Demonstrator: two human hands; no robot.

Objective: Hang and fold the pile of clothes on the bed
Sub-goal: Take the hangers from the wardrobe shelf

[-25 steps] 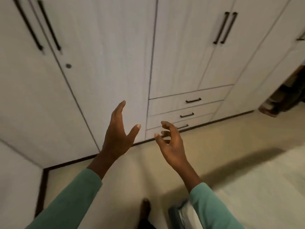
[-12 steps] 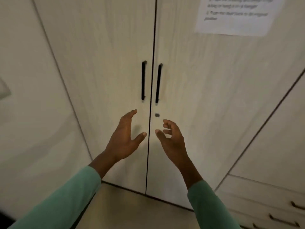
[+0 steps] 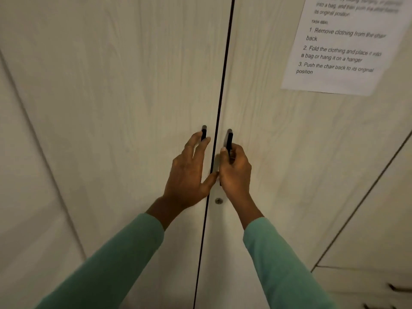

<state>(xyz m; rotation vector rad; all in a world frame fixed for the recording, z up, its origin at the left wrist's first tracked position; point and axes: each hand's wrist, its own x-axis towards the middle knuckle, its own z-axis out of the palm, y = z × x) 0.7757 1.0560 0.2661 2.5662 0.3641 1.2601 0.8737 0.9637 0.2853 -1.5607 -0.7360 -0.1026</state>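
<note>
Two pale wood-grain wardrobe doors (image 3: 133,108) stand closed in front of me, meeting at a dark centre seam. Each door has a black bar handle beside the seam. My left hand (image 3: 189,172) lies against the left handle (image 3: 204,131), its fingers nearly straight over the bar and its thumb at the seam. My right hand (image 3: 234,168) grips the right handle (image 3: 229,139), thumb and curled fingers around the bar. Both arms wear teal sleeves. No clothes, hanger or bed are in view.
A printed paper sheet (image 3: 343,47) is stuck on the right door, upper right. A small round lock (image 3: 218,200) sits below the right handle. Drawers with dark handles (image 3: 399,288) show at the bottom right. Another closed door panel (image 3: 26,197) lies to the left.
I have come closer to the wardrobe. Both hands, held free in the air before, have reached the handles; the right one has closed around its bar.
</note>
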